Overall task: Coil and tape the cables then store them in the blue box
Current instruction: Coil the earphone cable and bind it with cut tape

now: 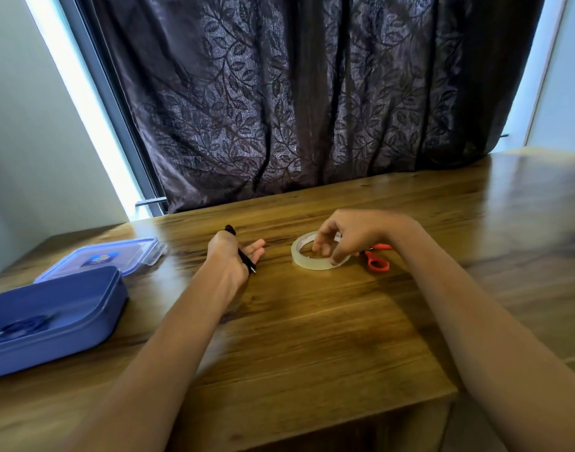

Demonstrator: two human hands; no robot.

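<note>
Head view: left hand (235, 256) grips black cable (247, 262), judged light, springy; right hand (351, 234) pinches tape roll (304, 261) rim, likely rigid, slick.

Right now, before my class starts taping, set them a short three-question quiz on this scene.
1. True or false: the lid is on the box.
2. Which hand touches the tape? A) left B) right C) both
3. Fill in: seen by the person, the scissors lie just to the ____ of the tape.

Key
1. False: the lid lies on the table behind the open box.
2. B: the right hand grips the tape; the left hand holds a cable.
3. right
</note>
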